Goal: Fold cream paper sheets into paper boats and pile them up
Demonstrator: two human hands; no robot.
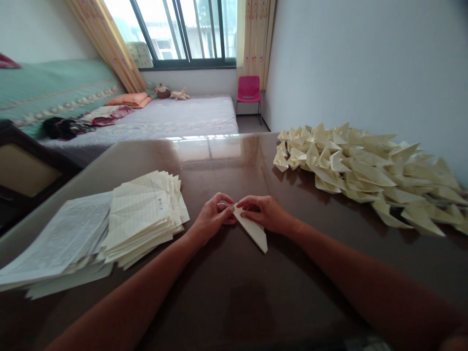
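A narrow piece of folded cream paper point(253, 232) slants over the brown tabletop in front of me. At its upper left tip, my left hand point(215, 214) pinches the paper between thumb and fingers. My right hand point(265, 213) grips the same strip along its upper right edge, fingers curled over it. Both hands meet near that tip, and the strip's lower end sticks out free toward me. Some of the folds are hidden under the fingers.
Left on the table point(204, 292) lies a stack of creased lined paper point(135, 209), overlapping printed sheets point(69, 239). A large heap of folded paper boats point(351, 165) covers the right side by the wall. Beyond stand a bed point(197, 112) and a pink chair point(248, 89).
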